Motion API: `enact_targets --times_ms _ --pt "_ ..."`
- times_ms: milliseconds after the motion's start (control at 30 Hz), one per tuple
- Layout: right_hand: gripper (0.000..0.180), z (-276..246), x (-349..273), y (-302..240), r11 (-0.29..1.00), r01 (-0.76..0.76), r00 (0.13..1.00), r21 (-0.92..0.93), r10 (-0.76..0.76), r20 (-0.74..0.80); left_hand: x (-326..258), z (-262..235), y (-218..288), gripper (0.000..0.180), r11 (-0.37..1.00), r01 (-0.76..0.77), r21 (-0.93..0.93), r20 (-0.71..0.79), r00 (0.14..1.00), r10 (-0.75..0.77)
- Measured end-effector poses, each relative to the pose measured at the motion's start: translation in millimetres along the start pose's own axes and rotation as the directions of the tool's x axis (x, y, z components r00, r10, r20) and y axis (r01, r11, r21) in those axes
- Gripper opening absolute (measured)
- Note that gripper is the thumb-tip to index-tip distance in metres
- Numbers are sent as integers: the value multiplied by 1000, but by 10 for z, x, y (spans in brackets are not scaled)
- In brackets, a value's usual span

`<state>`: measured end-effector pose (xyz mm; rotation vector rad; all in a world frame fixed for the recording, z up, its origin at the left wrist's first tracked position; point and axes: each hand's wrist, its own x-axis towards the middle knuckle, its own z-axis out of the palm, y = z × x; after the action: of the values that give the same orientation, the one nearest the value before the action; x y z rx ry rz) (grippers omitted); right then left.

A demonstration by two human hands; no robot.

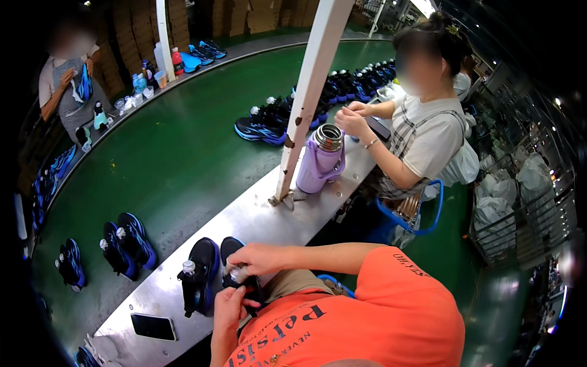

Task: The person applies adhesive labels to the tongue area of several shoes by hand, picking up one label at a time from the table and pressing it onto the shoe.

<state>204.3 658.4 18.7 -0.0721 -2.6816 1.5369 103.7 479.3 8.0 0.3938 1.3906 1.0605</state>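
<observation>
Left hand [228,307] and right hand [259,259] seem to pinch the black sneaker [230,246]; its toe points to eleven o'clock, right hand nearer it.

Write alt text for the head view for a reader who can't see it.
A person's left hand and right hand handle a black shoe at a metal counter, with a second shoe and a phone nearby. More shoes stand on a green surface beyond; a purple flask stands near a co-worker.

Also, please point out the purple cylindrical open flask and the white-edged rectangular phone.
Purple cylindrical open flask [314,172]: head view, lower body.
White-edged rectangular phone [153,327]: head view, middle of screen.
</observation>
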Motion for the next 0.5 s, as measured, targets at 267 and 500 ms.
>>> enact_targets --times_ms 267,500 --pt "27 -27 -75 36 982 4 999 190 4 -42 51 51 -55 19 996 -19 -84 -15 1000 18" --pt "38 -246 131 -19 996 81 972 33 -86 220 11 -44 -17 24 992 -15 -129 23 1000 18"
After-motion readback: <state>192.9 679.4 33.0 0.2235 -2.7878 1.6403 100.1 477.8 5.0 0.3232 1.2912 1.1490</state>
